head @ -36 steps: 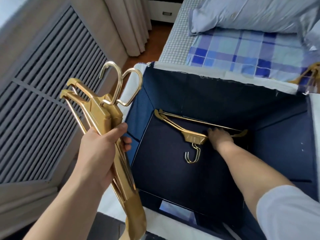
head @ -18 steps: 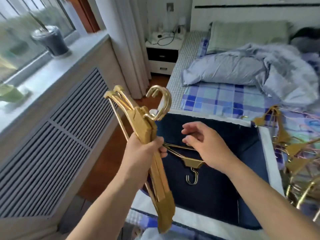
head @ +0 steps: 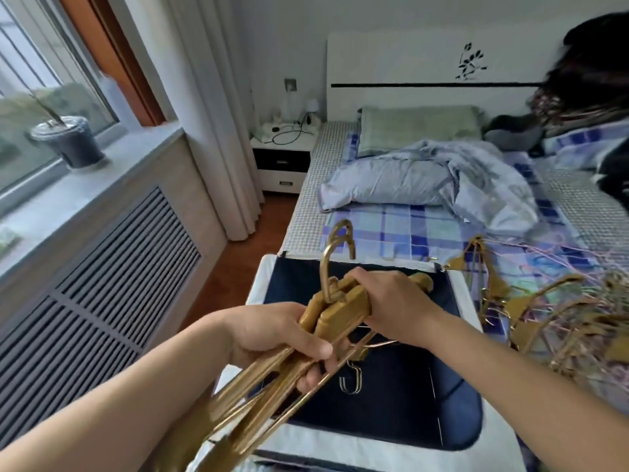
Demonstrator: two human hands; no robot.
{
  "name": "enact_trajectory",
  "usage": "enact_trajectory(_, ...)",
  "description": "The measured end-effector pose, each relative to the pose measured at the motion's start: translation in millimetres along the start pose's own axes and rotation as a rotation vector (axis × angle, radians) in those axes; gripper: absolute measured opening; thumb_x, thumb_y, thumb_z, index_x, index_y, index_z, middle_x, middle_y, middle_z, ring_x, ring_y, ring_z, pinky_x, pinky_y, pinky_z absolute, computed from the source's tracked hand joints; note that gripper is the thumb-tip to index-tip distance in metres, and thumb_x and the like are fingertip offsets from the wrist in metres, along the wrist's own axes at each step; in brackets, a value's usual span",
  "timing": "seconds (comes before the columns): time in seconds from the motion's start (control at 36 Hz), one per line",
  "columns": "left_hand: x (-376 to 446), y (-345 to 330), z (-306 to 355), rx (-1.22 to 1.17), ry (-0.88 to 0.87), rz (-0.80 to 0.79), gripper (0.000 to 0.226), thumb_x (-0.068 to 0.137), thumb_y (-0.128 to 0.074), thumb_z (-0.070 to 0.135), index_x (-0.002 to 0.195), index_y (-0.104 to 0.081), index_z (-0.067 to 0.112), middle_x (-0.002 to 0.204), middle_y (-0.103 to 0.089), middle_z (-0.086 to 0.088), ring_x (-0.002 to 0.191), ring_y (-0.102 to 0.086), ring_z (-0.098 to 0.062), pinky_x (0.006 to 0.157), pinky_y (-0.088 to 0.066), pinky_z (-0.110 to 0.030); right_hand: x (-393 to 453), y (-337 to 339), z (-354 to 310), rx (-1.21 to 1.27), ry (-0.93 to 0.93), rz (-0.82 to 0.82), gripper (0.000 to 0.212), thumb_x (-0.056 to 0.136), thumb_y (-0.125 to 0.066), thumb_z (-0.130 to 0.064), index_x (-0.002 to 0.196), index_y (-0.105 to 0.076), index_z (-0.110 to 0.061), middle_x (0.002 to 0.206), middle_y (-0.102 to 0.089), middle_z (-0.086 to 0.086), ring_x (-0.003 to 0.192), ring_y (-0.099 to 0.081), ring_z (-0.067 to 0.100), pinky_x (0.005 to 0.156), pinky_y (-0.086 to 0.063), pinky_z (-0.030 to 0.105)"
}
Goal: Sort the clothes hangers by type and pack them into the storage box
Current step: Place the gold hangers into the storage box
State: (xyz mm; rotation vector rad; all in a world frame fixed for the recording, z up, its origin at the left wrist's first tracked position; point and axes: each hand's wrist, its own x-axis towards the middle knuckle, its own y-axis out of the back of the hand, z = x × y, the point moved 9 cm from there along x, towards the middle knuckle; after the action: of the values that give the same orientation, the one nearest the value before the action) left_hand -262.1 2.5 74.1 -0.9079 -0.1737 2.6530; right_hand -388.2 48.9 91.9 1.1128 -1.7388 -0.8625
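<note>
Gold hangers (head: 340, 308) between both hands (head: 391, 303)

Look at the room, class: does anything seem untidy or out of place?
Yes. A tangled heap of hangers sprawls on the bed beside the storage box, gold ones mixed with thin pink wire ones. The blanket is rumpled too.

bundle of gold hangers (head: 340, 310): lower ends cut off at bottom edge
hanger in box (head: 354, 373): mostly hidden behind hands
hanger pile (head: 558, 321): blurred

Hangers (head: 340, 311) glossy gold plastic; storage box (head: 452, 396) matt navy cloth.
</note>
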Motion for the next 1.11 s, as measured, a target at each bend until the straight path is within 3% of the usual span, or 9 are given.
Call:
enact_trajectory(0.08,-8.8,27.4,-8.8,0.369,0.141,0.267,0.026,0.092,-0.075,0.026,0.111,-0.058,0.021,0.105,-0.07,-0.007,0.086,-0.073,-0.02,0.081,-0.062,-0.032,-9.6,-22.0,14.4,-0.015,-0.095,-0.099,0.017,0.088,-0.06,-0.024,0.102,-0.051,-0.022,0.08,-0.068,-0.004,0.07,-0.065,0.02,0.06,-0.039,0.028)
enact_trajectory(0.17,-20.4,48.1,-12.1,0.853,0.201,0.443,0.047,0.084,-0.077,0.053,0.118,-0.045,0.049,0.101,-0.067,0.016,0.093,-0.067,-0.01,0.089,-0.057,-0.034,-20.3,-41.4,44.2,0.088,-0.281,-0.198,0.015,0.094,-0.062,-0.028,0.103,-0.051,-0.028,0.084,-0.067,-0.008,0.074,-0.064,0.014,0.065,-0.042,0.028)
enact_trajectory(0.25,-28.1,56.0,-14.9,1.173,0.189,0.613,0.08,0.084,-0.068,0.063,0.146,-0.019,0.052,0.117,-0.06,0.017,0.101,-0.059,-0.009,0.089,-0.054,-0.034,-28.6,-51.9,72.8,0.193,-0.428,-0.224,0.014,0.092,-0.065,-0.038,0.099,-0.055,-0.032,0.084,-0.068,-0.01,0.078,-0.065,0.011,0.07,-0.051,0.033)
enact_trajectory(0.33,-23.5,57.2,-19.5,1.422,0.159,0.778,0.072,0.095,-0.056,0.056,0.151,-0.015,0.04,0.118,-0.056,0.008,0.102,-0.06,-0.019,0.081,-0.054,-0.037,-31.5,-68.3,89.6,0.218,-0.494,-0.274,0.014,0.089,-0.066,-0.04,0.098,-0.056,-0.037,0.086,-0.068,-0.011,0.08,-0.065,0.01,0.075,-0.055,0.039)
enact_trajectory(0.5,-6.6,80.3,-58.1,1.346,0.289,0.868,0.023,0.106,-0.038,0.046,0.12,-0.045,0.03,0.104,-0.063,0.006,0.085,-0.065,-0.026,0.068,-0.05,-0.039,-39.0,-108.8,103.9,0.188,-0.588,-0.327,0.038,0.088,-0.067,-0.047,0.12,-0.048,-0.043,0.096,-0.064,-0.013,0.086,-0.063,0.013,0.076,-0.053,0.036)
enact_trajectory(0.64,13.6,91.1,-92.5,1.33,0.41,0.852,0.037,0.103,-0.034,0.061,0.106,-0.053,0.029,0.099,-0.062,0.008,0.086,-0.059,-0.019,0.067,-0.043,-0.033,-69.5,-162.0,117.2,0.179,-0.602,-0.466,0.051,0.092,-0.068,-0.033,0.127,-0.032,-0.042,0.103,-0.063,-0.007,0.086,-0.061,0.014,0.072,-0.051,0.032)
enact_trajectory(0.72,20.1,95.1,-105.8,1.366,0.291,0.949,0.051,0.094,-0.046,0.069,0.118,-0.065,0.028,0.114,-0.064,0.004,0.106,-0.061,-0.022,0.085,-0.052,-0.037,-88.6,-193.8,135.1,0.262,-0.669,-0.602,0.047,0.091,-0.071,-0.032,0.125,-0.039,-0.039,0.106,-0.063,-0.007,0.093,-0.062,0.012,0.08,-0.054,0.031)
enact_trajectory(0.92,-16.5,116.9,-166.8,1.088,0.44,1.24,0.076,0.092,-0.053,0.064,0.155,-0.036,0.027,0.153,-0.04,-0.021,0.137,-0.043,-0.044,0.11,-0.043,-0.054,-135.3,-241.8,200.0,0.147,-0.856,-0.713,0.041,0.091,-0.067,-0.033,0.125,-0.044,-0.028,0.117,-0.064,0.001,0.103,-0.063,0.025,0.088,-0.054,0.041)
enact_trajectory(1.11,-17.7,116.6,-202.3,0.81,0.574,1.267,0.079,0.095,-0.052,0.026,0.159,-0.008,0.039,0.152,-0.03,-0.014,0.119,-0.054,-0.039,0.079,-0.053,-0.048,-139.5,-321.3,175.0,0.019,-0.753,-0.879,0.053,0.095,-0.059,-0.023,0.143,-0.037,-0.02,0.124,-0.064,0.008,0.113,-0.063,0.031,0.086,-0.051,0.038)
